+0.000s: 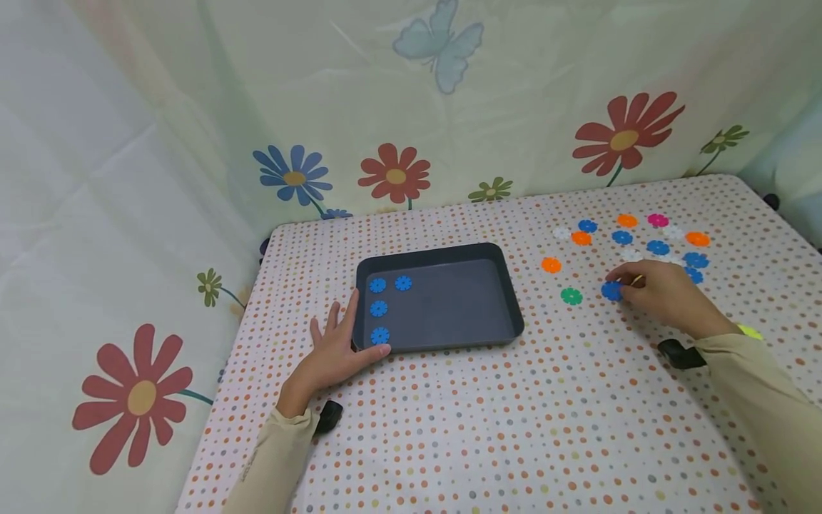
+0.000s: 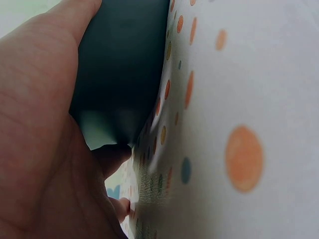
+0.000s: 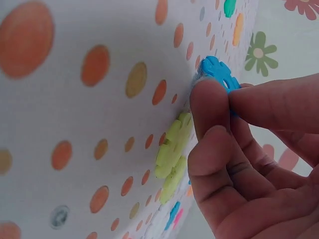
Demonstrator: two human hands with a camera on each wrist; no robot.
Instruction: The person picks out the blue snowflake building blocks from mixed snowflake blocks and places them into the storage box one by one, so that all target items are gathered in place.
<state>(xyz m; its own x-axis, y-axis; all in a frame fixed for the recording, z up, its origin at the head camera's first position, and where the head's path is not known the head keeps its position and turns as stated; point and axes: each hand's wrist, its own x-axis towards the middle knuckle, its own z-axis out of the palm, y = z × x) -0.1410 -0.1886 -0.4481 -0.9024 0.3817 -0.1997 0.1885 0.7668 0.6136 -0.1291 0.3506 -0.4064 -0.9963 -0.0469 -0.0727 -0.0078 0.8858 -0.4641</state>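
A dark grey tray point(image 1: 449, 303) lies on the table, with several blue notched plastic discs point(image 1: 379, 308) along its left side. My left hand point(image 1: 337, 350) rests at the tray's near left corner, fingers along the left side and thumb on the front rim. In the left wrist view the palm point(image 2: 35, 119) faces the tray's dark outer wall point(image 2: 122, 59). On the right, my right hand point(image 1: 664, 293) pinches another blue notched disc point(image 1: 611, 290) between thumb and fingertips. The right wrist view shows this blue disc point(image 3: 213, 65) tilted, close to the cloth.
Beside the right hand lie a green disc point(image 1: 571, 296) and an orange disc point(image 1: 551, 265). Loose blue, orange, white and pink discs point(image 1: 658, 220) spread behind it. Yellow discs point(image 3: 172, 147) lie below the right hand. A flowered curtain point(image 1: 514, 107) hangs behind the dotted tablecloth point(image 1: 462, 428).
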